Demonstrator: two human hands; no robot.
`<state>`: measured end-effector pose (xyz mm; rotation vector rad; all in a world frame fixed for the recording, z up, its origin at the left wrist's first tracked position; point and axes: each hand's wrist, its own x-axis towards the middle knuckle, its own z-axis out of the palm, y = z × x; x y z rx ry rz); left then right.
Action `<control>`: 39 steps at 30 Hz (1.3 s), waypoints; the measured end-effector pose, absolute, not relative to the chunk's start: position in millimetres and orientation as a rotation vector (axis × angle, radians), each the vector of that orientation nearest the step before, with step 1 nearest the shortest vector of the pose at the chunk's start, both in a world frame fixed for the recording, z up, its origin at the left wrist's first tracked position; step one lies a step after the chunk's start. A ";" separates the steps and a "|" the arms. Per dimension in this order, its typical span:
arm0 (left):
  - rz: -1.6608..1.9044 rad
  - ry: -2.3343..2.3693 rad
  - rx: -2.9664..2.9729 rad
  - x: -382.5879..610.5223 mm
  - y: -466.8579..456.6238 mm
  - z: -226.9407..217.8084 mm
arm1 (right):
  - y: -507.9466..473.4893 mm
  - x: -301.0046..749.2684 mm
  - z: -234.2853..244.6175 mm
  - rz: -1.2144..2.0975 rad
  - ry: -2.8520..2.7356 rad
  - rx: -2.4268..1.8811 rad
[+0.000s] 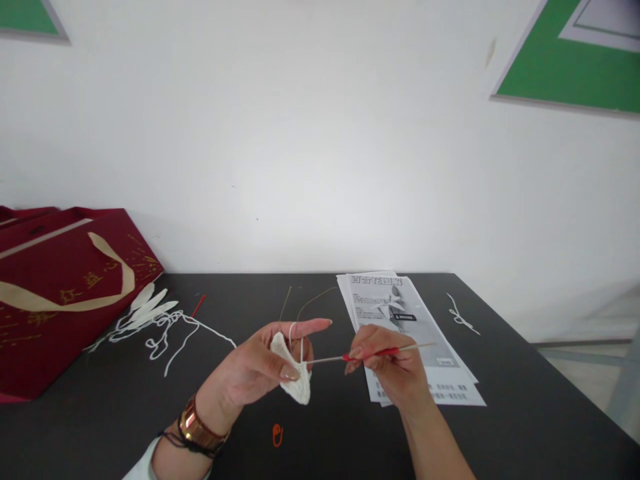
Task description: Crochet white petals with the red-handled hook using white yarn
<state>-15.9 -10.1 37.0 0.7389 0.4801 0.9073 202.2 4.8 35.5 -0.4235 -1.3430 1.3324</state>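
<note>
My left hand [260, 367] pinches a small white crocheted piece [296, 381] between thumb and fingers. White yarn loops over its outstretched index finger. My right hand [387, 367] grips a crochet hook [375, 353] with a red grip. The hook's metal tip points left into the white piece. Both hands hover above the dark table [525, 400], close together near its middle.
Printed instruction sheets [415, 333] lie under and behind my right hand. Loose white yarn and white crocheted petals [150, 313] lie at the left beside a dark red gift bag [60, 293]. An orange stitch marker [277, 435] lies near the front. A yarn scrap [463, 317] rests far right.
</note>
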 end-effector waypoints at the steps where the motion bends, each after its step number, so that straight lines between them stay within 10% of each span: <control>1: 0.893 0.483 0.748 -16.5 -9.9 36.9 | 5.0 202.9 35.1 1.340 -1.356 -0.419; 39: 1.273 0.921 1.372 -2.3 -10.9 35.6 | 11.7 170.6 17.5 1.768 -0.664 -0.620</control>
